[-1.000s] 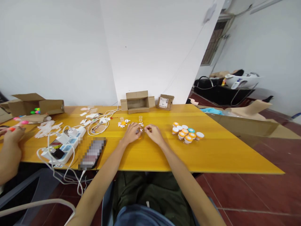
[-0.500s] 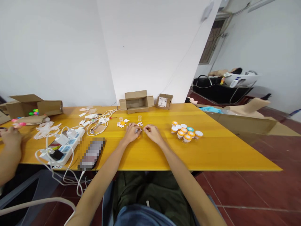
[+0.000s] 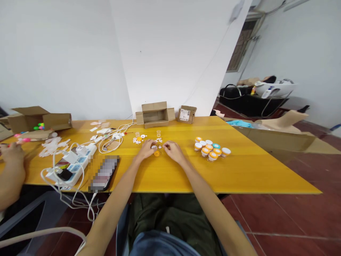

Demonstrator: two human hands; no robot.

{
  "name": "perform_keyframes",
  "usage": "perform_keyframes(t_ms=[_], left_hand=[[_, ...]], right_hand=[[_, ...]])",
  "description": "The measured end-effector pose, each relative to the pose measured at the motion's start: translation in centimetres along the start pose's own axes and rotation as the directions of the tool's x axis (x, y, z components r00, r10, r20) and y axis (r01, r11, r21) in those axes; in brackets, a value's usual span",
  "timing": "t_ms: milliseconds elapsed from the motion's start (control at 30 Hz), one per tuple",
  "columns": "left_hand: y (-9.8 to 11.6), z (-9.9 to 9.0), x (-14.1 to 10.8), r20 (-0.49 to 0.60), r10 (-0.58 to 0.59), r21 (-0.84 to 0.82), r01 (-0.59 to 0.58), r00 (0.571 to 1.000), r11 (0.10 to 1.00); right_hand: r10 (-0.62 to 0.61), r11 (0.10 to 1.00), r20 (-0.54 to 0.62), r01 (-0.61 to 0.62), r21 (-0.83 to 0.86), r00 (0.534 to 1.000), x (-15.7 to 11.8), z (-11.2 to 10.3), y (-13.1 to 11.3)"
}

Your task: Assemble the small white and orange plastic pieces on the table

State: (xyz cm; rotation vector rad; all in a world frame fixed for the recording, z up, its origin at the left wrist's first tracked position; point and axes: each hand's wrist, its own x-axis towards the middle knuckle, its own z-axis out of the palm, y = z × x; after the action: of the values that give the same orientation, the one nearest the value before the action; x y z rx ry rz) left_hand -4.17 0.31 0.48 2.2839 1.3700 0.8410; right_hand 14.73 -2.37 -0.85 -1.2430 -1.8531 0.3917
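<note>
My left hand [image 3: 147,149] is closed around a small clear cup [image 3: 153,147], its round rim facing right. Just below it an orange ring-shaped lid [image 3: 157,153] lies on the table. My right hand [image 3: 172,150] has its fingertips pinched together; anything between them is too small to make out. Between the hands sits a tiny white piece [image 3: 160,147]. Beyond them are more small white pieces [image 3: 159,140] and an upright clear cup [image 3: 158,133]. Farther left lie another orange lid [image 3: 139,139], a white disc [image 3: 143,136] and scattered white bits [image 3: 135,141].
Capped jars [image 3: 209,147] with orange, white and teal lids cluster at right. Two cardboard boxes [image 3: 155,124] stand at the wall. On the left are a power strip [image 3: 77,169], cables, a phone [image 3: 104,173] and another person's hand [image 3: 12,154].
My left hand has drawn slightly left with the cup, uncovering the orange lid. The tiny white piece now shows between my hands, which are a little farther apart.
</note>
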Motion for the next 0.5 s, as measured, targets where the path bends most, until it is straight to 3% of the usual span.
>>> perform_keyframes(t_ms=[267,500], left_hand=[[0.43,-0.33,-0.29,0.044,0.019,0.037,-0.021,0.999,0.999],[0.02,0.07,-0.16,0.033,0.069,0.022,-0.07,0.997,0.997]], right_hand=[[-0.004,0.997,0.032,0.007,-0.077,0.999,-0.23,-0.1,-0.15],[-0.08,0.989,0.047,0.085,-0.119,0.996,-0.44,0.23,0.28]])
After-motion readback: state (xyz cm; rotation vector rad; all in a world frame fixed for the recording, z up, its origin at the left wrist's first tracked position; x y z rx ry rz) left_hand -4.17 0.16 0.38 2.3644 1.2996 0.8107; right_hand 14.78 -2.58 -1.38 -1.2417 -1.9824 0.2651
